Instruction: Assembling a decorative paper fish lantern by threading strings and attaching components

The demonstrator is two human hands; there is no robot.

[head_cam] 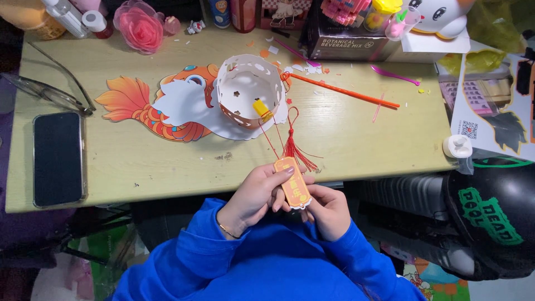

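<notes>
My left hand (257,195) and my right hand (329,209) together hold a small orange paper tag (293,184) just off the near edge of the table. A red tassel (295,147) and thin red strings run from the tag up to a round white-and-orange paper ring (248,92) with cut-out holes. A small yellow piece (262,108) sits at the ring's near wall. The ring rests on a flat orange and white fish-shaped paper cutout (161,106) on the pale wooden table (167,161).
A black phone (57,158) and glasses (47,92) lie at the left. An orange stick (345,91), a pink stick (394,74) and paper scraps lie right of the ring. Bottles, a pink flower (139,27), a dark box (345,44) and toys crowd the far edge. A black helmet (493,217) sits at lower right.
</notes>
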